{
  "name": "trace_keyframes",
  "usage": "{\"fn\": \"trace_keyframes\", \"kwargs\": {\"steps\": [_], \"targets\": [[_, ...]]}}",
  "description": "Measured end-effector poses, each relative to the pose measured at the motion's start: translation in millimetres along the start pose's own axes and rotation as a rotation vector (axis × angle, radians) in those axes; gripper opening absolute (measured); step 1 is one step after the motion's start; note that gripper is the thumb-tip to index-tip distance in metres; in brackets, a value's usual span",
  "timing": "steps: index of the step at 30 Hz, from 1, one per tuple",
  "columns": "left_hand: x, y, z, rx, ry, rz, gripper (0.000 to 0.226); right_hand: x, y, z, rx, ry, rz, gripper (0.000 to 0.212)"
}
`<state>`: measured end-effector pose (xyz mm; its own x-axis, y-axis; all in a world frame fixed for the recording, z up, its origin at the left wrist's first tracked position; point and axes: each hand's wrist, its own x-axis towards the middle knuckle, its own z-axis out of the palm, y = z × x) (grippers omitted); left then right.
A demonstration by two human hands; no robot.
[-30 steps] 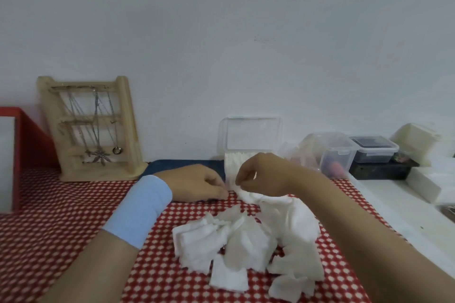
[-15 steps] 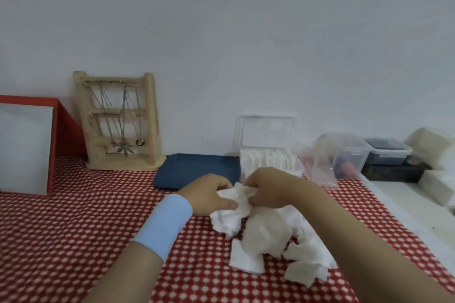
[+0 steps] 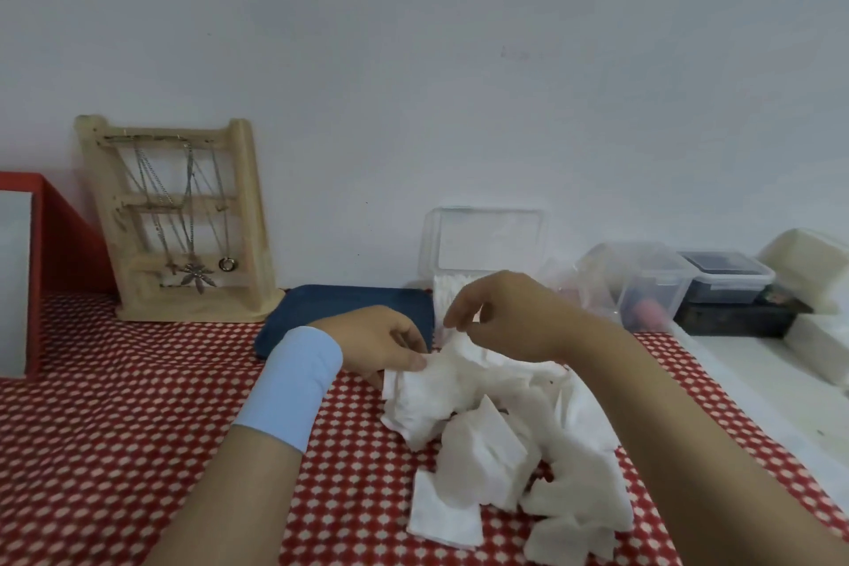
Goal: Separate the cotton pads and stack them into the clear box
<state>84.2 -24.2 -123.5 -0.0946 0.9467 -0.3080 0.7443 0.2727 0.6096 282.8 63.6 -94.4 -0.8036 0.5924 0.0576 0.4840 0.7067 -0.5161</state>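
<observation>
A heap of white square cotton pads (image 3: 500, 450) lies on the red dotted tablecloth in front of me. My left hand (image 3: 381, 342), with a light blue wristband, pinches the left edge of a clump of pads (image 3: 427, 386) at the top of the heap. My right hand (image 3: 505, 313) pinches the upper corner of that same clump with thumb and fingertips. Just behind my right hand stands the clear box (image 3: 487, 253) with its lid raised against the wall. White pads stand in a row inside the box, partly hidden by the hand.
A dark blue tray (image 3: 340, 308) lies behind my left hand. A wooden jewellery stand (image 3: 179, 221) leans on the wall at left, beside a red frame (image 3: 50, 244). Clear lidded containers (image 3: 643, 285) and white blocks (image 3: 808, 262) crowd the right, on a white surface.
A second ago my right hand was up at the box and the left rested on the cloth. Both hands then came onto a clump of pads, which they now pull at from two sides.
</observation>
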Motion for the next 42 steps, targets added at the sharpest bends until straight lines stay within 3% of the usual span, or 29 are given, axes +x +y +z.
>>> {"fn": "trace_keyframes", "kwargs": {"steps": [4,14,19,23,27,31,37,42], "targets": [[3.5,-8.0,-1.5,-0.041,-0.059,0.002,0.010,11.1,-6.6,15.9,-0.052,-0.180,-0.036,0.022],[8.5,-12.9,-13.2,-0.213,0.103,0.094,0.008,21.5,8.0,6.0,-0.018,-0.222,0.094,0.022],[11.7,-11.9,-11.4,-0.179,0.118,0.073,0.008,18.3,16.6,-9.9,0.089,-0.051,0.129,0.017],[15.1,-8.7,-11.9,-0.357,0.338,0.129,0.009,12.6,19.0,-17.0,0.365,-0.031,0.128,0.014],[17.7,-4.9,-11.4,-0.639,0.545,0.139,0.010,14.1,23.3,-13.1,0.491,0.022,0.126,0.016],[21.2,0.9,-2.5,-0.769,0.494,0.104,0.018,13.6,22.1,-12.6,0.623,0.003,0.101,0.026],[24.0,16.7,9.4,-1.081,0.300,0.139,0.016,20.1,21.8,-5.2,0.737,0.100,0.220,0.012],[28.6,16.6,14.9,-1.146,0.329,0.120,0.022,14.4,14.4,-15.8,0.739,0.259,0.269,0.019]]}}
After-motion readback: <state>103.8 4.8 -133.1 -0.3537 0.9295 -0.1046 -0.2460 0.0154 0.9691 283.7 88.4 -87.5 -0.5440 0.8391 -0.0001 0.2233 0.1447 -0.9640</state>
